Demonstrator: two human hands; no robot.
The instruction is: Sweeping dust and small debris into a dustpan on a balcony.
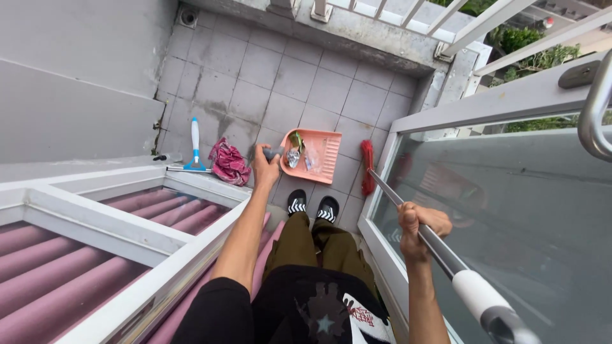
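Dustpan [319, 153], pink, rests on the grey tiled floor [280, 83] just ahead of the person's shoes [312, 207], holding leaves and clear scraps; the left hand [266, 167] has its fingers closed on the grey handle; the right hand [417, 226] grips a metal broom pole [408, 213] with a red head [368, 167] beside the dustpan; a crumpled red cloth [229, 162] and a blue-handled squeegee [194, 146] lie further left.

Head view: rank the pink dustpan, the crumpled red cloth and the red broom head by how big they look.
1. Pink dustpan, clearly largest.
2. Crumpled red cloth.
3. Red broom head, a narrow strip seen edge-on, so its true size is unsure.
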